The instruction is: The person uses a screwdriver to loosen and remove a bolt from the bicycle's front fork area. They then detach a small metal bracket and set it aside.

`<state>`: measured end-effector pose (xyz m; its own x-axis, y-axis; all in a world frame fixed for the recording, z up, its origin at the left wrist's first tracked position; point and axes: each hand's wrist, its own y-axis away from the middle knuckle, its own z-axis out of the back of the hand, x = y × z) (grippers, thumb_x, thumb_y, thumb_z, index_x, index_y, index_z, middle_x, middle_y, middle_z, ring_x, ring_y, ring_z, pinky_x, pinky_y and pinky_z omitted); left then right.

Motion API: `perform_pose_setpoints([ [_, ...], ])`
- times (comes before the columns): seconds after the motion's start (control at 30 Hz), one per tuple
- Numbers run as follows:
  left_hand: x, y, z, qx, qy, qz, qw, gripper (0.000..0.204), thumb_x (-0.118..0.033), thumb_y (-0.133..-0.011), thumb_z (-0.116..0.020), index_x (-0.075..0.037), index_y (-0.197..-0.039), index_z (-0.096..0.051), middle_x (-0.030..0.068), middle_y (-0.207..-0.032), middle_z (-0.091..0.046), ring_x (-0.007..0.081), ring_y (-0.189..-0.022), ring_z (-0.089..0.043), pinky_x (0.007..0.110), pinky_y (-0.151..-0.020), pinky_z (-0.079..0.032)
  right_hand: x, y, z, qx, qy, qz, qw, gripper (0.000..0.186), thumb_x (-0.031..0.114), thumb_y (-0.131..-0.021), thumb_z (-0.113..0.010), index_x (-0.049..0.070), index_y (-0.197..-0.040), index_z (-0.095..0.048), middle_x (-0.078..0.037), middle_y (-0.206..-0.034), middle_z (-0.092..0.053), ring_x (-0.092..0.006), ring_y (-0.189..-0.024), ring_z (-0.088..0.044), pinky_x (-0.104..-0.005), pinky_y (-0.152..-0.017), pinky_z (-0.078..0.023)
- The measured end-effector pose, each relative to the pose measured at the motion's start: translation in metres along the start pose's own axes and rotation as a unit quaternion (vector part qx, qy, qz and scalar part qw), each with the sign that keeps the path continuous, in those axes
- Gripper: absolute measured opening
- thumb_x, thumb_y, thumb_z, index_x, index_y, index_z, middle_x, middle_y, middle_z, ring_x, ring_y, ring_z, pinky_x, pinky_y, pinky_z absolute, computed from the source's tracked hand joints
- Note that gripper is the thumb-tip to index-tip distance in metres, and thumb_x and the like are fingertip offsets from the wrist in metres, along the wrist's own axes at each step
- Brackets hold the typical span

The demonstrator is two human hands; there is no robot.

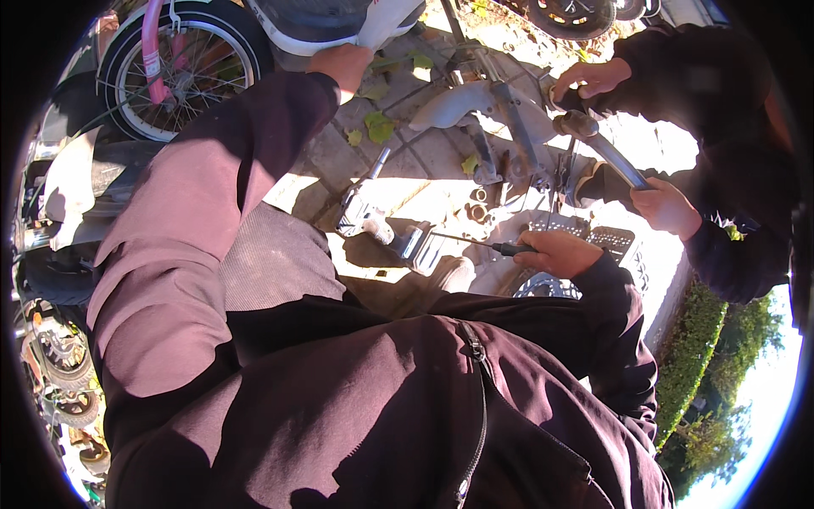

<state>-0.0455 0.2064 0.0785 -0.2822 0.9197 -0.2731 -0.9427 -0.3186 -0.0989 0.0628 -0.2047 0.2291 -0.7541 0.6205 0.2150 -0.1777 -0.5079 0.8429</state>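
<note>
My right hand (561, 253) is closed round the black handle of a screwdriver (509, 249), its thin shaft pointing left towards a small metal block (417, 246) on the ground. My left hand (341, 68) reaches forward to the lower end of a white piece (390, 24) beside a dark, white-rimmed rounded part (318, 21); its fingers are hidden. Across from me, a co-worker's hand (666, 209) grips a hammer (623, 161), its head near a metal fork-like frame part (513, 123). The co-worker's other hand (593, 81) is near that part too.
A pink bicycle's front wheel (182, 72) stands at the far left. A metal fitting with a rod (365, 208) lies on the paving, with several ring-shaped parts (479, 204) further right. A perforated grey tray (615, 240) and a toothed wheel (547, 286) are near my right hand.
</note>
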Motion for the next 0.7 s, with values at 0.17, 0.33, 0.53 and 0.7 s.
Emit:
perform_pose_setpoints([
  [0.17,-0.002,-0.002,-0.003,0.0,-0.061,-0.008,0.998,0.014,-0.009,-0.089,-0.054,-0.008,-0.098,-0.064,0.0155,-0.091,-0.068,0.0359,-0.087,-0.068,0.047,-0.07,-0.055,0.01,0.006,0.009,-0.031,-0.002,0.014,0.999,0.033,0.036,-0.095,-0.059,0.004,-0.103,-0.059,-0.017,-0.079,-0.065,-0.0364,-0.079,-0.065,-0.0454,-0.071,-0.047],
  [0.33,0.0,-0.002,-0.003,0.057,-0.052,0.013,0.997,0.017,-0.012,-0.09,-0.055,-0.011,-0.102,-0.067,0.0154,-0.091,-0.069,0.0366,-0.087,-0.067,0.05,-0.073,-0.053,0.012,0.01,0.013,-0.055,0.001,0.03,0.998,0.034,0.037,-0.095,-0.058,0.004,-0.104,-0.059,-0.02,-0.083,-0.065,-0.04,-0.084,-0.064,-0.0477,-0.073,-0.047],
  [0.53,-0.004,0.002,0.005,0.051,-0.034,0.017,0.998,0.019,-0.019,-0.091,-0.058,-0.012,-0.108,-0.064,0.015,-0.098,-0.069,0.037,-0.094,-0.064,0.05,-0.077,-0.05,-0.013,0.009,0.005,-0.095,-0.019,0.042,0.994,0.037,0.039,-0.093,-0.059,0.005,-0.107,-0.061,-0.02,-0.089,-0.065,-0.0387,-0.09,-0.063,-0.0453,-0.08,-0.046],
  [0.7,-0.029,0.004,0.024,0.099,-0.144,-0.007,0.985,0.031,-0.026,-0.089,-0.065,-0.01,-0.114,-0.058,0.0109,-0.094,-0.068,0.0327,-0.088,-0.066,0.046,-0.073,-0.051,-0.059,0.007,-0.018,-0.016,-0.186,-0.079,0.979,0.042,0.042,-0.094,-0.059,0.004,-0.112,-0.061,-0.01,-0.08,-0.065,-0.0217,-0.074,-0.066,-0.0385,-0.07,-0.051],
])
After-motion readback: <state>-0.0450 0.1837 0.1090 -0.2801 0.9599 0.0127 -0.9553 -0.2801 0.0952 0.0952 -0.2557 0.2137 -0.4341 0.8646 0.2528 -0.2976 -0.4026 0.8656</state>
